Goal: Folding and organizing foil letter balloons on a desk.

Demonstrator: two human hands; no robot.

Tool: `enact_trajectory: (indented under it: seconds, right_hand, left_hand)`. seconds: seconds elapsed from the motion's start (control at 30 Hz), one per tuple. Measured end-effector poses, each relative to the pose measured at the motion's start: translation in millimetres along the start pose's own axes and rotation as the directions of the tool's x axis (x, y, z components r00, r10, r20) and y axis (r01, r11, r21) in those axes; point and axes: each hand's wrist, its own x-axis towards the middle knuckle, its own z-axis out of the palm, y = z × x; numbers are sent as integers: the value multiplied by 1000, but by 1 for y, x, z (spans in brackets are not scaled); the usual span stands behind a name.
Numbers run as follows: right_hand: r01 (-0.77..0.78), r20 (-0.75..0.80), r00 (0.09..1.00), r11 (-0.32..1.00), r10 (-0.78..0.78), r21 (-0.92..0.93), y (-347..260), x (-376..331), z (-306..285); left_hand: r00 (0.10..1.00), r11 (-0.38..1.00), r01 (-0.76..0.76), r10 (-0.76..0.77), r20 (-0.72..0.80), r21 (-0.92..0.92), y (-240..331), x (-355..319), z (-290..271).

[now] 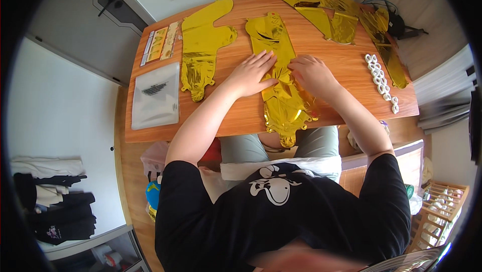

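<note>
One wooden table (341, 66), rounded corners, takes most of the upper view. On it, gold foil balloons, deflated and flat: three clearly separate ones plus a crumpled heap. Balloon one, the centre foil balloon (281, 71), runs from the far middle of the table down past the near edge, its tail hanging over the person's lap; both hands are on it. Balloon two, the left foil balloon (201, 46), lies just left of it, not touching either hand. The heap of gold foil (329, 16) at the far right is overlapping pieces; count unclear, at least two. One long foil piece (389, 51) runs along the right edge of the table. One clear plastic bag (155, 96) lies flat at the near left corner, with one long printed card strip (159, 43) just beyond it. One chain of small white rings (381, 81) sits near the right edge; ring count too small to tell. Left hand (251, 73): flat, fingers spread apart, palm pressing down on the centre foil balloon's left edge. Right hand (314, 73): fingers curled together, knuckles up, pressing the same balloon's right side; cannot tell whether it pinches the foil. The two hands are near each other, not touching.
</note>
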Motion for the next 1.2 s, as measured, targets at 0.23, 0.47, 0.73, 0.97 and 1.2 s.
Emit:
enact_trajectory:
  seconds: [0.23, 0.47, 0.73, 0.97, 1.2]
  right_hand:
    - [-32, -9, 999, 987, 34, 156, 9, -2, 10]
    - [15, -28, 1000, 978, -9, 209, 9, -4, 9]
    - [-160, 108, 985, 943, 134, 291, 14, -2, 2]
    - [80, 10, 996, 975, -84, 208, 22, -2, -1]
    - [-156, 51, 988, 950, 148, 270, 6, -17, -7]
  left_hand:
    - [994, 997, -64, 59, -91, -52, -3, 0, 4]
    - [993, 993, -99, 96, -64, -58, -3, 2, 4]
    - [994, 994, -106, 106, -12, 8, -3, 0, 3]
    - [994, 994, -107, 107, -1, -13, -2, 0, 3]
    - [993, 994, -105, 105, 45, -13, 0, 1, -3]
